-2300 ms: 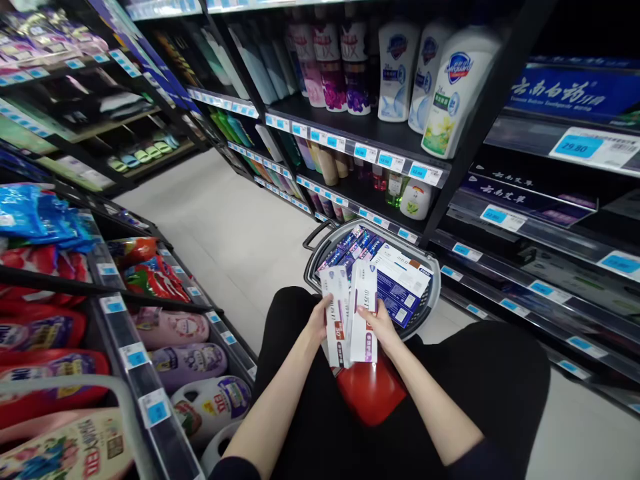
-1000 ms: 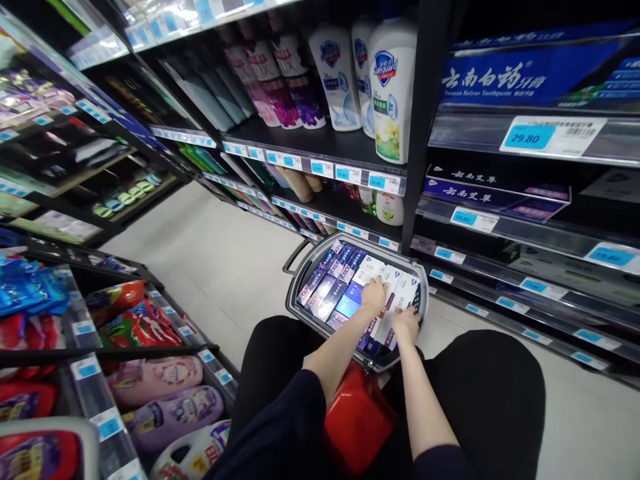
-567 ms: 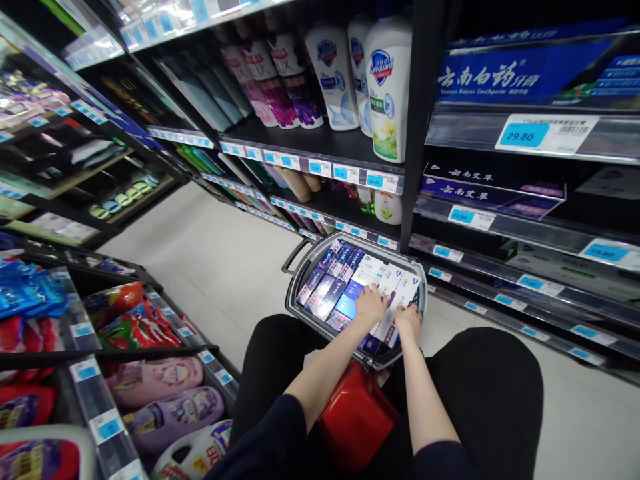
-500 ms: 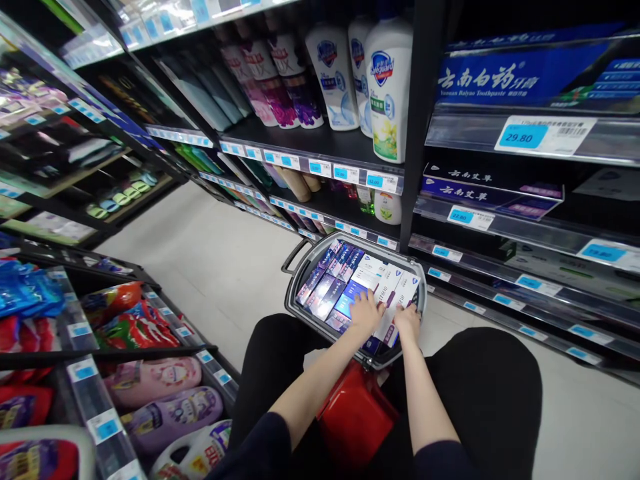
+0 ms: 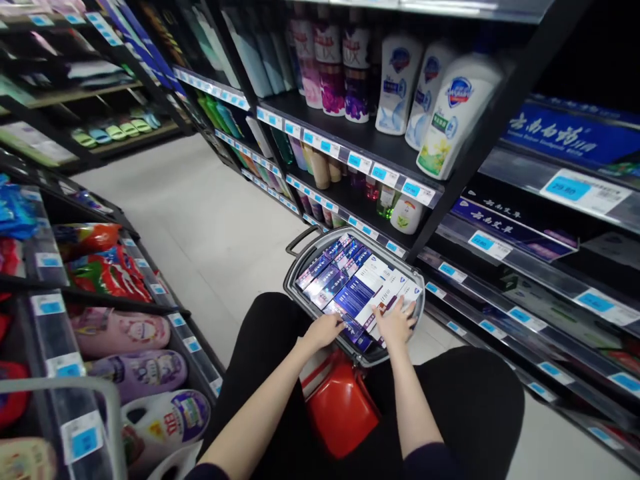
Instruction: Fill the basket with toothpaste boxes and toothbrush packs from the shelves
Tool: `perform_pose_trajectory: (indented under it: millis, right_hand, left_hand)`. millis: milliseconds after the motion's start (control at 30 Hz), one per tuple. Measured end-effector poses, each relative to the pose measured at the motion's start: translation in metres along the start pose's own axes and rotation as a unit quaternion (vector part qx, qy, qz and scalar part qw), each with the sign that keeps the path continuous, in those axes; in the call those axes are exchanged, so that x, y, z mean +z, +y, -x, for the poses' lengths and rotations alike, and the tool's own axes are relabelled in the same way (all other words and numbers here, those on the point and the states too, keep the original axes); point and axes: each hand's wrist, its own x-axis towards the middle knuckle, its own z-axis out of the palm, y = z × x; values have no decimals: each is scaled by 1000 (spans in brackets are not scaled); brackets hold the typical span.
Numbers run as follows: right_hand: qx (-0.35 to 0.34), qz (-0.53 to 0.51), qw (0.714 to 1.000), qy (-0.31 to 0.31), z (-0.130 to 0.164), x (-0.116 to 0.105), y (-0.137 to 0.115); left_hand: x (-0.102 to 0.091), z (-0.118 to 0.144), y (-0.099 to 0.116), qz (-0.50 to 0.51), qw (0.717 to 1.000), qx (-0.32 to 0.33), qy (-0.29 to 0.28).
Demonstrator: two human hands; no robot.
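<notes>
A grey basket (image 5: 300,277) is shown on the aisle floor, packed with toothpaste boxes (image 5: 350,287). The left hand (image 5: 325,330) is laid at the near rim – fingers loosely curled, gripping nothing. The right hand (image 5: 397,323) is spread flat on a white box (image 5: 387,300) – nothing is clasped.

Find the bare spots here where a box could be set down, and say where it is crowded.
Bare floor runs between the two shelf rows, left of the basket. The basket is packed with boxes, both hands, left hand and right hand, on them. Bottles crowd the shelves.
</notes>
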Motion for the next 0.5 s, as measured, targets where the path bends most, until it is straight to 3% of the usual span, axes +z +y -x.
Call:
perform_pose_trajectory:
  millis: [200,400,500]
  right_hand:
    - [-41,25,999,-5,11,33,-6]
    - [-62,15,998,-13,9,38,3]
    - [-64,7,998,25,9,30,-1]
  left_hand:
    - [2,-3,-11,3,1000,4,5]
    - [6,-3,-14,-16,1000,6,-22]
    - [6,-3,-15,-40,998,9,-47]
